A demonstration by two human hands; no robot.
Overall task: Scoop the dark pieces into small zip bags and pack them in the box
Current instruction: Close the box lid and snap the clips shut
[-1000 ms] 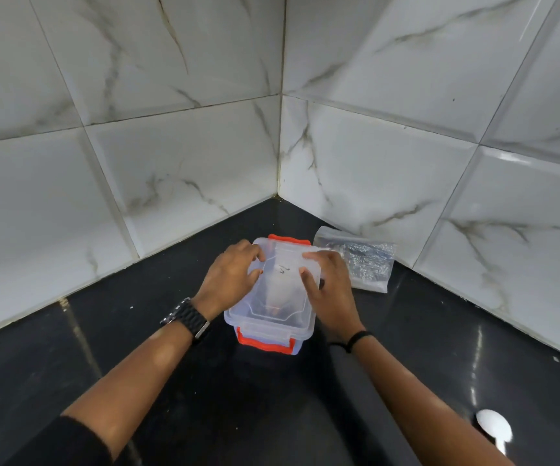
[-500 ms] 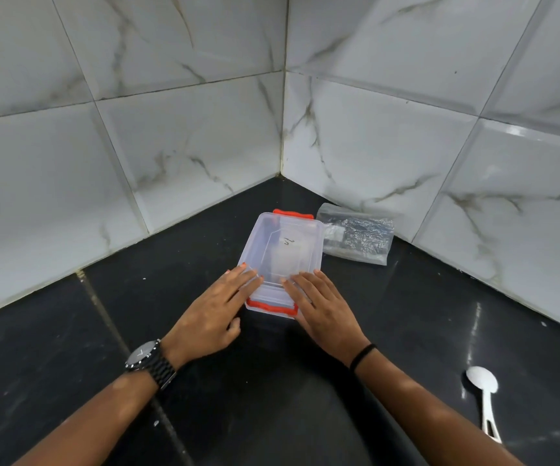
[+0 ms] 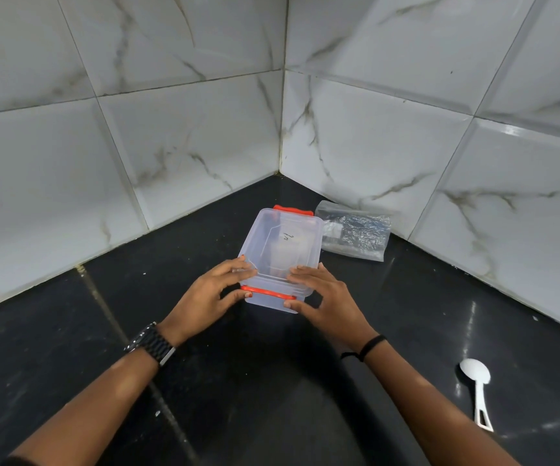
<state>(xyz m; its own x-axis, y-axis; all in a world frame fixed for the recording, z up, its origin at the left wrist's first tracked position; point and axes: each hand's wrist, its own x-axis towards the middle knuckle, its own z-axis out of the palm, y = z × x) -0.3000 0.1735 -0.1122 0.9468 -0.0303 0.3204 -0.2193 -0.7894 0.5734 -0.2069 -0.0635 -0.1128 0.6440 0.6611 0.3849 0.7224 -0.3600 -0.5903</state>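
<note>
The closed clear box [image 3: 283,250] sits mid-frame; left hand [image 3: 209,297] and right hand [image 3: 327,299] grip its near end.

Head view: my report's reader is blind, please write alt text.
Both hands, left hand and right hand, grip the near end of a lidded clear box with orange clips on a black counter; a zip bag and white spoon lie right.

White marble-veined wall tiles [image 3: 184,156] corner a glossy black counter [image 3: 271,398].
</note>
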